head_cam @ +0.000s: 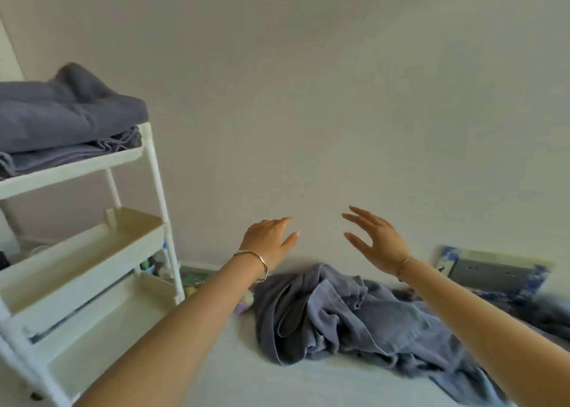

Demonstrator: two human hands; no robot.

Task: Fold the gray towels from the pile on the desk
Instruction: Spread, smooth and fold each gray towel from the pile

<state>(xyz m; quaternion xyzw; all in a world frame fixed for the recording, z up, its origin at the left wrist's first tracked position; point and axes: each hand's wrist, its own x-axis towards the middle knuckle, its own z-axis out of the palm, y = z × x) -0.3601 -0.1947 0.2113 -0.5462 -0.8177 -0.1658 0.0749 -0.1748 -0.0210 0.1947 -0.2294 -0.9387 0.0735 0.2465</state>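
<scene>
Gray towels lay crumpled, apparently several, on the bench. Left hand and right hand hovered above, fingers spread, empty.

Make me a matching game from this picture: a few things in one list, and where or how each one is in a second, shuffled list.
Things
1. folded gray towels
2. crumpled gray towels
3. right hand
4. thick silver bangle

Places or states
A. round the wrist of the left hand
B. lying loose on the desk
C. raised, fingers spread, holding nothing
D. on the top shelf of the white cart

Pairs: 1-D, 2-B, 3-C, 4-A
</scene>
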